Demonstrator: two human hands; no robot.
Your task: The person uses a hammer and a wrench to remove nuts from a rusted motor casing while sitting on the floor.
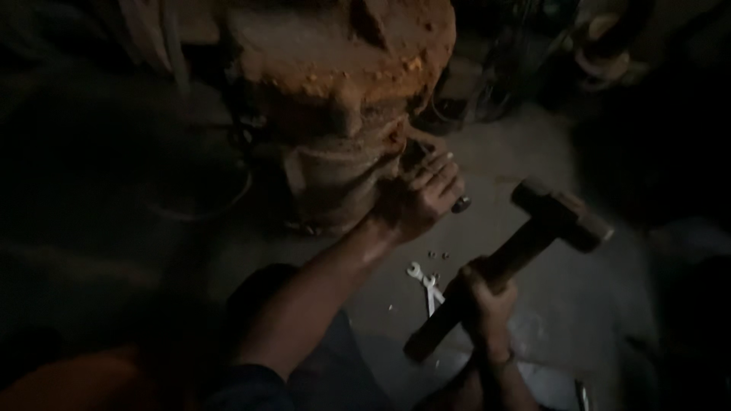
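Note:
My left hand (421,195) grips a short metal rod, a punch or chisel (460,204), whose round end sticks out by my fingers; its other end points at the side of a big rusty, mud-caked machine part (343,84). My right hand (487,301) is closed around the wooden handle of a heavy sledgehammer (560,215). The hammer head hangs in the air to the right of the punch, a short gap away.
Two shiny wrenches (426,283) and a few small nuts (438,256) lie on the grey concrete floor (563,304) between my arms. Dark clutter and cables fill the back right. The left side is too dark to read.

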